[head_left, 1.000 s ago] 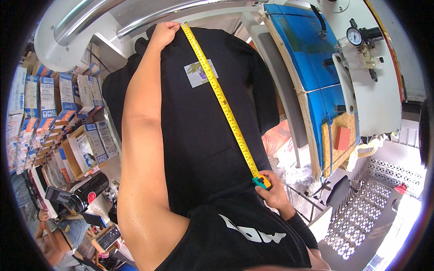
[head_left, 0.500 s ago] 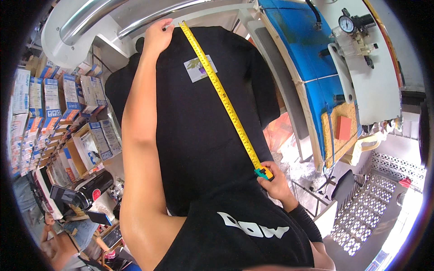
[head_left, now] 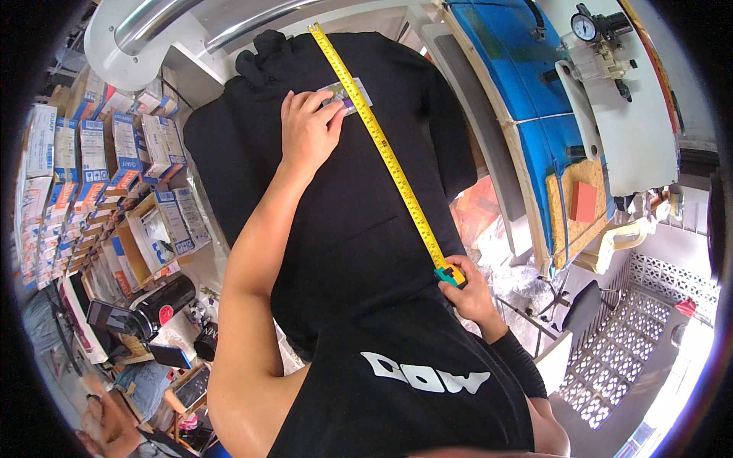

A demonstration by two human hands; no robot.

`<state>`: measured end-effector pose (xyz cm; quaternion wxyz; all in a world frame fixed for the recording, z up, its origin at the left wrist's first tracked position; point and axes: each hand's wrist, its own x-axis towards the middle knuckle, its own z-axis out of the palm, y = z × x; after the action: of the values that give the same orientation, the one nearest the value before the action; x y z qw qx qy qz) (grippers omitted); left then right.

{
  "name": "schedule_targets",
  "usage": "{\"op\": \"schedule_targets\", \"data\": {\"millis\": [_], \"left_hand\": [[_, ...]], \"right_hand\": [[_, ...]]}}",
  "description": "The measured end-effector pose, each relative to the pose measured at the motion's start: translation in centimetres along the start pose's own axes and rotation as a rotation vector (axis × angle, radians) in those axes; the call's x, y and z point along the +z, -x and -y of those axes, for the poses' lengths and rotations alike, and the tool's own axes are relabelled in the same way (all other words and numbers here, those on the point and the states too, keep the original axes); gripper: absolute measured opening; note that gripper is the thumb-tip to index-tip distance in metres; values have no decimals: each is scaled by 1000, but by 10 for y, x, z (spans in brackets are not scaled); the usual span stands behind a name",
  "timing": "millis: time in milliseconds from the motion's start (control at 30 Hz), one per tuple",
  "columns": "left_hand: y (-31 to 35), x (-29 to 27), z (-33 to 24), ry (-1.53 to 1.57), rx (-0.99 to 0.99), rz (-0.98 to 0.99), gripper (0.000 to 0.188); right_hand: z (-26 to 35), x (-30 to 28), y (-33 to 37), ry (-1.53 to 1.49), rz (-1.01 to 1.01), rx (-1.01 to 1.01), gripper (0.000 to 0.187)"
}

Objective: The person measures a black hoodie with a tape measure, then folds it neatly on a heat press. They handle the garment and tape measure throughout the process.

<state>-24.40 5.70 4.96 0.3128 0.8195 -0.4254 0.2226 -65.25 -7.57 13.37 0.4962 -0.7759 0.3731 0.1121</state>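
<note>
- Lettered in large, bold white characters across the front of the black top worn by the person.
- Labelled with white and blue printing and orange patches on the cardboard boxes stacked at left; mostly too small to read.
- Marked by a red round sticker on the side of the black camera-like device, lower left.
- Graduated along its whole visible length: yellow tape blade, with marks too fine to read here.
- Scaled on a white dial: round gauge, upper right; figures not legible.
- Clasped in the right hand, with thumb and fingers closed about the case: teal, yellow and black tape measure, over the lower right part of the black garment.
- Drawn out diagonally from that case, up across the garment and over part of the card, to a loose end near the garment's top edge.
- Bent and slightly spread over the picture card: fingers of the left hand, just left of the blade. Appears to touch the card; cannot tell whether pinching or merely resting.
- Spread beneath both card and blade: the garment, lying front to back before the person.
</note>
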Motion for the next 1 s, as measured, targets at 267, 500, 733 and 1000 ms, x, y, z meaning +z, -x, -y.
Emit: {"op": "schedule_targets", "data": {"millis": [267,500,733,1000], "left_hand": [[0,7,1,-59,-45,47,16],[-1,8,2,-61,-41,42,16],[-2,9,3,-62,-54,47,16],[0,6,3,-55,-67,40,16]], "right_hand": [[6,-1,2,-35,2,1,49],[4,0,2,-36,0,-13,50],[0,1,2,-24,-10,-23,50],[-1,1,1,-31,-11,-11,50]]}}
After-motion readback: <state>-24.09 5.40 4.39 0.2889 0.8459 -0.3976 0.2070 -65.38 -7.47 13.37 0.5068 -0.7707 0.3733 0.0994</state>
